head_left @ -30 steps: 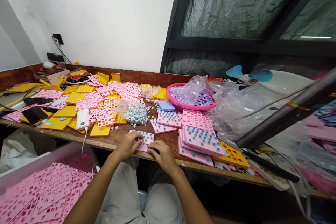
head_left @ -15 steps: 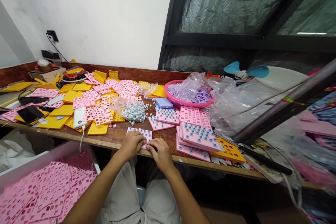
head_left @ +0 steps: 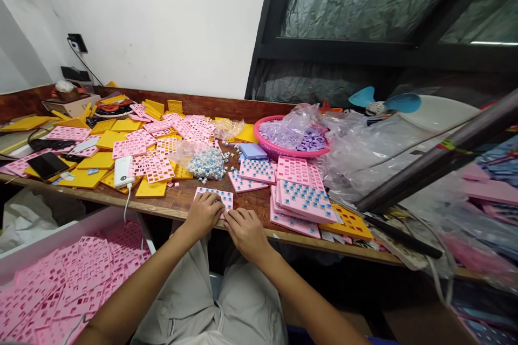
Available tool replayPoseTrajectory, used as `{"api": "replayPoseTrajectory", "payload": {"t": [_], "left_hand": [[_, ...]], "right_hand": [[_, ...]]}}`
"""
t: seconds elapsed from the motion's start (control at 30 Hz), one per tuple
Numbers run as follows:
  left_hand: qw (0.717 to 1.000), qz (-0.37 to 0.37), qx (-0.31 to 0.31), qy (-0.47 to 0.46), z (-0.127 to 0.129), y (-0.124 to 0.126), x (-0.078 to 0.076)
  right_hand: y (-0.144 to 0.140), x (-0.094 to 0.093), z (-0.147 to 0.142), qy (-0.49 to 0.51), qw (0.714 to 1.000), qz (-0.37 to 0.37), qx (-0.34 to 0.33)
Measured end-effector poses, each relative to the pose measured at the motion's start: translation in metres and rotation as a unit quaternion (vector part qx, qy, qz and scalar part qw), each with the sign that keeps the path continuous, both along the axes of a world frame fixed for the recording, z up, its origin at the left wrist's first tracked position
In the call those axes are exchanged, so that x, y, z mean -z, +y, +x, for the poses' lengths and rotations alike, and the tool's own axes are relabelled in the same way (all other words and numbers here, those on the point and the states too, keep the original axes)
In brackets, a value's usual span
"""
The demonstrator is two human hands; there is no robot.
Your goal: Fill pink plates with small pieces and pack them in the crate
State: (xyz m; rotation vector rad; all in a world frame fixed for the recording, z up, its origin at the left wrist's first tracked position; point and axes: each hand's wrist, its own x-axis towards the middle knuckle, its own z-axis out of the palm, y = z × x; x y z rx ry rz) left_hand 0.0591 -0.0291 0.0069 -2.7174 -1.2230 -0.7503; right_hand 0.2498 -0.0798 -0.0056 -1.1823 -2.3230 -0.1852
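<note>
A small pink grid plate [head_left: 220, 195] with blue-topped pieces set in its holes lies at the front edge of the wooden bench [head_left: 251, 206]. My left hand [head_left: 203, 212] rests on its near left part, fingers curled on it. My right hand [head_left: 245, 229] presses on its near right corner at the bench edge. Just behind the plate is a heap of loose blue-and-white small parts [head_left: 207, 164] on clear plastic. To the right lies a stack of filled pink plates [head_left: 305, 200].
Yellow and pink plates [head_left: 133, 146] litter the bench's left half, with a white power bank [head_left: 123, 171] and a black phone [head_left: 46, 165]. A pink basket [head_left: 283, 148] of purple parts stands behind. A bin of empty pink plates [head_left: 60, 288] sits lower left. Plastic bags and a dark bar [head_left: 429, 164] crowd the right.
Both hands stay on the small pink plate, drawing slightly closer together at its near edge. The view has shifted a little with my head.
</note>
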Motion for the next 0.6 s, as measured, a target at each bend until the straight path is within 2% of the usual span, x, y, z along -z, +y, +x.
{"api": "replayPoseTrajectory", "payload": {"t": [0.13,0.23,0.3,0.37,0.43,0.5,0.6], "left_hand": [[0.996,0.007,0.027,0.085,0.000,-0.010,-0.008],[0.997,-0.002,0.043,0.066,-0.013,-0.018,-0.008],[1.000,-0.004,0.021,0.022,-0.029,-0.018,-0.005],[0.999,-0.006,-0.025,-0.022,-0.045,-0.015,0.001],[0.998,-0.014,-0.055,-0.028,-0.056,-0.011,0.008],[0.998,-0.028,-0.054,0.007,-0.061,-0.007,0.013],[0.996,-0.044,-0.040,0.060,-0.058,-0.003,0.012]], "right_hand": [[0.001,0.001,0.004,0.081,0.996,-0.034,-0.012],[0.004,0.002,0.005,0.165,0.985,-0.041,0.028],[0.005,0.003,0.004,0.180,0.980,-0.039,0.068],[0.004,0.003,0.001,0.128,0.988,-0.040,0.078],[0.003,0.002,-0.002,0.038,0.996,-0.048,0.059],[0.003,0.001,-0.004,-0.034,0.997,-0.061,0.041],[0.005,-0.002,-0.006,-0.079,0.993,-0.083,0.038]]}}
